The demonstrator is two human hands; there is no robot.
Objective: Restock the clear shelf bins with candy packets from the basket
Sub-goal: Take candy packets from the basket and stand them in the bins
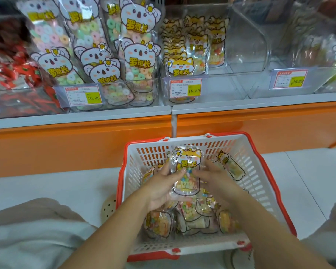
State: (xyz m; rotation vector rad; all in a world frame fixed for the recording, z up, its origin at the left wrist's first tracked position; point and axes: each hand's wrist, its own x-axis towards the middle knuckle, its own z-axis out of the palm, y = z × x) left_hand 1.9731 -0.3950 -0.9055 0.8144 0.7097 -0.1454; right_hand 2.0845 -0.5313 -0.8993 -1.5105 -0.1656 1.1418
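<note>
Shop aisle: clear bins on a shelf with an orange front across the upper frame, pale floor below.

The cat-face packet is at lower centre, upright just above the basket, between both hands. The left hand pinches its left edge, thumb on the front, fingers behind. The right hand takes the right edge much the same way, but its fingers look straighter, so that grip is judged the lighter. Neither grip is wide. Both close on the thin film border, not on the candy-filled body.

Loose packets of the same kind lie heaped in the basket under the wrists.

The matching bin sits upper centre and holds a tight row of cat packets at its left. Its right part looks freer. Koala packets fill the bin to the left of it, and an empty clear bin stands to the right.

Risks, as judged:
- The film is glossy, so an edge pinch may slip on the lift and drop the packet to the floor or back into the basket.
- It may go into the wrong bin, since the neighbours are close and the clear walls are hard to read.
- Pushing it into the packed row may tip standing packets forward over the low front wall.
- Wrist drag may carry a loose packet over the basket rim.
</note>
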